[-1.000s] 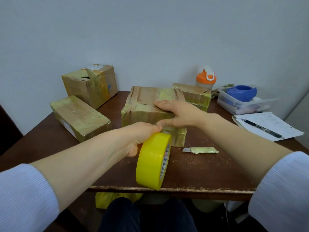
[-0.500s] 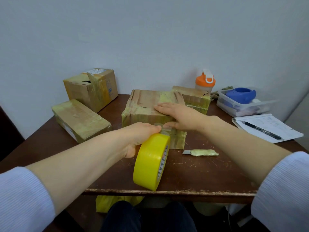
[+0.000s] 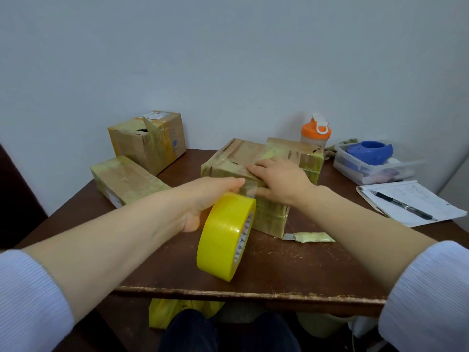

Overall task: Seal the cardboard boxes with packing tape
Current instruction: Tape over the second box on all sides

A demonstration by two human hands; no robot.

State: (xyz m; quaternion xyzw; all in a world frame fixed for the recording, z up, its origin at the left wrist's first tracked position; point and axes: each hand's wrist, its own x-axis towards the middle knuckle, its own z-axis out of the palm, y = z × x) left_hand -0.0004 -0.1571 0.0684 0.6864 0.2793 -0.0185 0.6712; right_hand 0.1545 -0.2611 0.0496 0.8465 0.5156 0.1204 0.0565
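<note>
While left grip [image 3: 203, 201] holds tape [image 3: 223, 235] | right grip [image 3: 279, 179] flat on box [image 3: 241, 153] | cutter [image 3: 308, 237] nearby

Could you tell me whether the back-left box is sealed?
Not fully: the back-left box shows a dark gap in its top.

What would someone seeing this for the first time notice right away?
The yellow tape roll stands out first, held on edge by the left hand near the front of the table. Just behind it, the right hand lies flat on the middle cardboard box, where a clear strip of tape stretches from the roll. At the back right, an orange-capped bottle and a blue object in a clear tub add colour.
</note>
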